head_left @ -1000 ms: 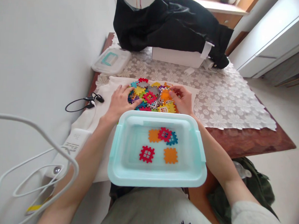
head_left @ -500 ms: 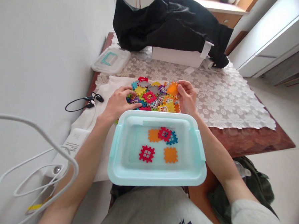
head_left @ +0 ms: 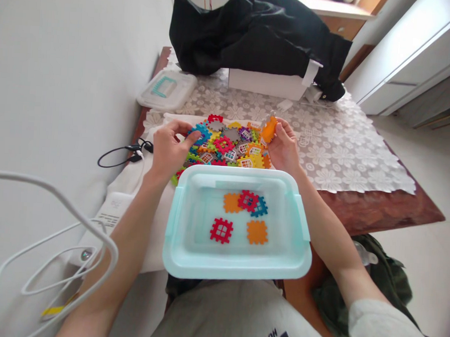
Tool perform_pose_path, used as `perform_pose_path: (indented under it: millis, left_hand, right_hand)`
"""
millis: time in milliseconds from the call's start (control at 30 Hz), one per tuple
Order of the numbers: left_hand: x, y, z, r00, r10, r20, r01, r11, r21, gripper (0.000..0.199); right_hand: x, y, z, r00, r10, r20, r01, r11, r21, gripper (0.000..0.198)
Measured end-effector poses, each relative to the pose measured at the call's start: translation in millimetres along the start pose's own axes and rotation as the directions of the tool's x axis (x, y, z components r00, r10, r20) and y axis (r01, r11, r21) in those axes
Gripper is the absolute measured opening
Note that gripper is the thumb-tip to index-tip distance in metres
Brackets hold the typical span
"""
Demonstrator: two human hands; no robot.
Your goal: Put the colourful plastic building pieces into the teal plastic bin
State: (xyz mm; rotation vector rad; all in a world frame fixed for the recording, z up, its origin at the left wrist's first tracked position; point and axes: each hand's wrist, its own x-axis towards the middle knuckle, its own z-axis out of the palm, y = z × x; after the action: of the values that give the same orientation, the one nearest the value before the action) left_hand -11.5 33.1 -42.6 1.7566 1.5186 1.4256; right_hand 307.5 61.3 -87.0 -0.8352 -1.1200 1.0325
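Colourful notched plastic building tiles (head_left: 226, 144) lie heaped on the white cloth behind the bin. My left hand (head_left: 173, 148) pinches a blue tile (head_left: 201, 134) between thumb and fingers at the heap's left side. On the right, my right hand (head_left: 285, 142) holds an orange tile (head_left: 268, 130) tilted up, with a grey piece showing at its top edge. Closest to me is a pale turquoise plastic bin (head_left: 236, 270). Inside it lie two red window tiles, one of them (head_left: 221, 230) apart at the left, two orange tiles (head_left: 257, 232) and a blue window tile (head_left: 260, 207).
A clear lid (head_left: 166, 91) with a turquoise handle lies at the back left. Black cloth (head_left: 254, 37) covers a white box (head_left: 265, 83) at the back. White cables (head_left: 113, 253) loop at the left, near black earphones (head_left: 130, 151). A lace tablecloth (head_left: 346, 149) spreads to the right.
My left hand has picked up a blue tile from the heap and drawn it slightly up and left. My right hand has lifted and turned the orange tile a little rightward.
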Motion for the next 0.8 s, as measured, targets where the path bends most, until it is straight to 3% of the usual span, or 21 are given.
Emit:
perform_pose_path:
  millis: [100, 200, 300, 367, 433, 567, 700, 800]
  left_hand:
    - [3.1, 1.4, 4.8, 0.998, -0.005, -0.061, -0.013, 0.954, -0.298, 0.037]
    - [3.4, 10.8, 4.6, 0.998, -0.025, -0.052, -0.009, 0.825, -0.565, 0.047]
    - [-2.1, 25.0, -2.7, 0.999, -0.011, 0.031, 0.028, 0.763, -0.646, 0.053]
    - [-8.2, 33.1, -8.9, 0.985, 0.046, 0.168, 0.077, 0.751, -0.656, 0.053]
    - [-14.4, 39.2, -13.6, 0.932, 0.126, 0.34, 0.138, 0.744, -0.654, 0.046]
    - [-21.3, 51.3, -17.2, 0.759, 0.215, 0.615, 0.226, 0.798, -0.558, 0.03]
    - [-20.9, 64.0, -20.9, 0.626, 0.198, 0.754, 0.173, 0.908, -0.382, 0.02]
    - [-19.5, 68.3, -24.5, 0.579, 0.185, 0.794, 0.155, 0.931, -0.33, 0.02]
  right_hand:
    - [-2.9, -9.5, 0.6, 0.998, 0.014, 0.057, -0.016, 0.999, 0.039, 0.043]
    - [-6.2, -20.1, 0.1, 0.993, 0.033, 0.11, -0.043, 0.995, 0.088, 0.043]
    - [-10.0, -29.7, 0.1, 0.984, 0.04, 0.175, -0.058, 0.993, 0.1, 0.049]
    - [-13.0, -35.5, 0.7, 0.969, 0.058, 0.238, -0.086, 0.99, 0.109, 0.053]
    - [-16.3, -41.2, 1.4, 0.946, 0.072, 0.315, -0.121, 0.983, 0.14, 0.053]
    - [-21.6, -50.5, 2.9, 0.863, 0.063, 0.502, -0.177, 0.967, 0.183, 0.047]
    - [-23.4, -54.7, 5.9, 0.719, 0.043, 0.694, -0.225, 0.958, 0.175, 0.039]
    - [-22.3, -56.7, 7.6, 0.601, 0.05, 0.798, -0.253, 0.959, 0.13, 0.036]
